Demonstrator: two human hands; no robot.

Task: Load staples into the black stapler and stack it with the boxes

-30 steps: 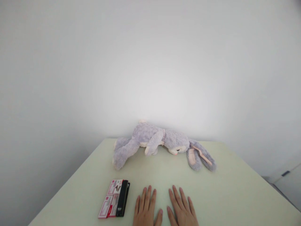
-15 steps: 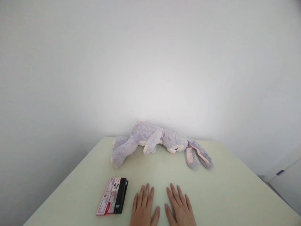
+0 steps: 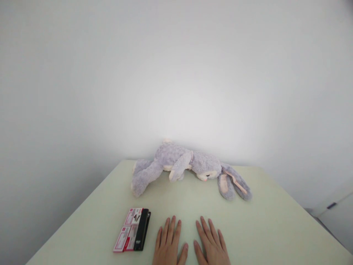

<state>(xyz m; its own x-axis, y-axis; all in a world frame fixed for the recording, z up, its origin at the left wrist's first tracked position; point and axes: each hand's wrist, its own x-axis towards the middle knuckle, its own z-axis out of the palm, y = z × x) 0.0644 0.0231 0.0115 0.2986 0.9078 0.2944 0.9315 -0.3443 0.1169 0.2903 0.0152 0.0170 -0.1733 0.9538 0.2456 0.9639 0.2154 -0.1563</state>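
Picture a clock face on the pale green tabletop (image 3: 275,221), with twelve at the pale wall (image 3: 176,73). Starting on the left, I see flat pink-and-white cartons (image 3: 122,237) at about eight o'clock, one printed with a small dark picture. Right up against their right edge lies a black stapler (image 3: 141,232), its long side running away from the person; from where I stand, I can't tell whether it overlaps them.

Just to the stapler's right, near half past six, the left hand (image 3: 167,246) rests palm down, fingers stretched out and its grip fully relaxed. Across the far side, from about ten o'clock to two, a lavender plush rabbit (image 3: 172,155) lies on its side, feet to the left and long ears to the right, with a beaded necklace (image 3: 191,160) around its neck. The right hand (image 3: 211,246) lies flat near half past five, apart from the left, fingers likewise extended and ungripped. Beyond the table, toward three o'clock, is a white panel (image 3: 343,217) with a dark handle (image 3: 331,205).
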